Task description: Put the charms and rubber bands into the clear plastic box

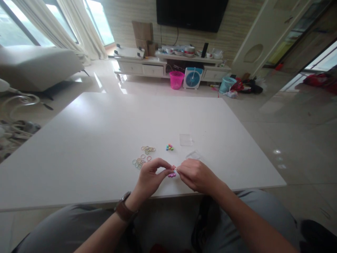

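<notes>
My left hand (153,175) pinches a small pinkish-orange piece (173,168) between thumb and forefinger, above the front part of the white table (105,168). My right hand (197,175) is closed at the piece's right side, fingertips pressed together; what they grip is too small to make out. Just below the fingertips lie small purple pieces (172,175). Farther off is a little cluster of multicoloured pieces (169,147). Thin coloured rings, like small hair ties, lie in two groups, one farther back (148,149) and one by my left hand (138,162).
A flat clear plastic square (185,140) lies behind my right hand, and a clear plastic box part (193,154) sits partly hidden beside it. Beyond the table stand a pink basket (176,80), a blue fan (193,78) and a low white cabinet (154,70).
</notes>
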`<move>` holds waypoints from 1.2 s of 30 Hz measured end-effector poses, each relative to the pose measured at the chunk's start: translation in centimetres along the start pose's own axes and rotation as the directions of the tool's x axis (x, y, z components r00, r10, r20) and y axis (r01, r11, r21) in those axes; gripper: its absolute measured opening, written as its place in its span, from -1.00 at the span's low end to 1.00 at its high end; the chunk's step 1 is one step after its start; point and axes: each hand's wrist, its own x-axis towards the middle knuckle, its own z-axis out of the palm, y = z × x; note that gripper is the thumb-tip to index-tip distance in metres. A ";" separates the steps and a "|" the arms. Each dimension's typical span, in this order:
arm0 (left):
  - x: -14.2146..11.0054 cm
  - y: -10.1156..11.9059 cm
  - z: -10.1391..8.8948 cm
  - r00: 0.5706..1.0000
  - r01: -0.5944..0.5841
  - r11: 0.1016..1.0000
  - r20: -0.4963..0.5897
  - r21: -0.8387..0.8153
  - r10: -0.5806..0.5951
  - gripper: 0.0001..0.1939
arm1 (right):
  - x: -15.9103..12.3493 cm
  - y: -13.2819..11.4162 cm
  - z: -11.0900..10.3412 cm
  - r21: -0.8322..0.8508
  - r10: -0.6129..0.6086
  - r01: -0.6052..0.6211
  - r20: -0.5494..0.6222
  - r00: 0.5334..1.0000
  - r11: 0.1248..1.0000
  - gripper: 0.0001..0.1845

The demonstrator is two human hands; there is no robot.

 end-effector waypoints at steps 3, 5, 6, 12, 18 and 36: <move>0.1 -0.1 -0.1 1.000 0.003 1.000 0.001 -0.006 -0.003 -0.89 | -0.1 0.1 -0.2 -0.011 0.012 -0.012 -0.009 1.000 1.000 -0.70; 0.1 -0.2 -0.1 1.000 0.008 1.000 0.006 -0.010 -0.008 -0.90 | -0.2 0.2 -0.2 0.007 0.043 -0.043 -0.037 0.998 0.999 -0.71; 0.1 -0.2 -0.1 1.000 0.012 1.000 0.009 -0.014 -0.012 -0.90 | -0.3 0.2 -0.2 0.024 0.062 -0.061 -0.055 0.997 0.998 -0.73; -0.1 -0.2 0.2 1.000 0.020 0.999 0.002 -0.033 -0.020 -0.90 | -0.3 0.2 0.4 0.114 0.129 -0.118 -0.094 0.987 0.986 -0.83; -0.2 -0.4 0.3 1.000 0.021 1.000 -0.011 -0.020 -0.021 -0.87 | 0.1 -0.2 1.1 0.176 0.159 -0.131 -0.154 0.975 0.976 -0.86; 0.3 -0.2 0.2 1.000 0.022 0.999 0.021 -0.026 -0.022 -0.83 | -0.1 -0.2 1.4 0.105 0.155 -0.146 -0.081 0.985 0.984 -0.77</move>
